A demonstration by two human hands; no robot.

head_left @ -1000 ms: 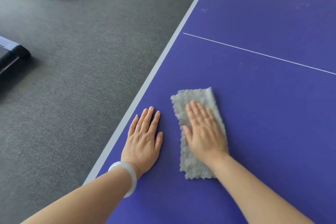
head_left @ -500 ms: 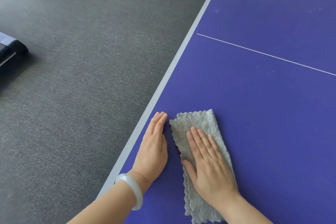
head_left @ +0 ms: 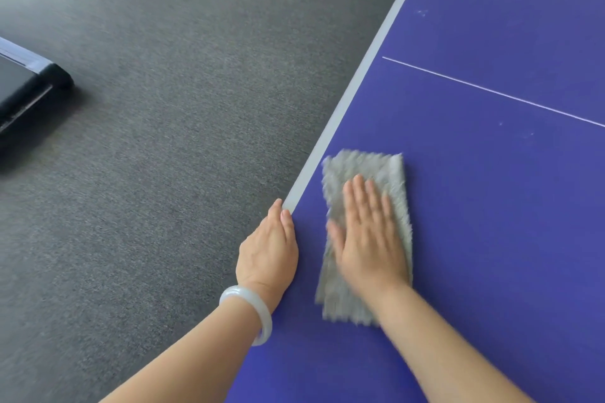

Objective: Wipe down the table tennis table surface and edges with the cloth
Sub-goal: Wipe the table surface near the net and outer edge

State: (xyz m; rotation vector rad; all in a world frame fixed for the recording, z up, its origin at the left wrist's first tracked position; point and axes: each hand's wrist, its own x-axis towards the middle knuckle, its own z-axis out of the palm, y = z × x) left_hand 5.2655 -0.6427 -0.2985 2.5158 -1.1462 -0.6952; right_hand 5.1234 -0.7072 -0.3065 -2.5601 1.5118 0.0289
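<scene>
Grey cloth (head_left: pixel 366 170), blue table (head_left: pixel 491 239), white-edged.

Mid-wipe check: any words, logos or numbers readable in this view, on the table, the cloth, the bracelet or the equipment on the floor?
No readable text anywhere in this view.
On the table tennis table: no lettering, only a thin white line.
On the cloth: none; plain grey and motion-blurred.
On the bracelet: none; plain.
On the dark equipment on the floor: no label legible.
</scene>
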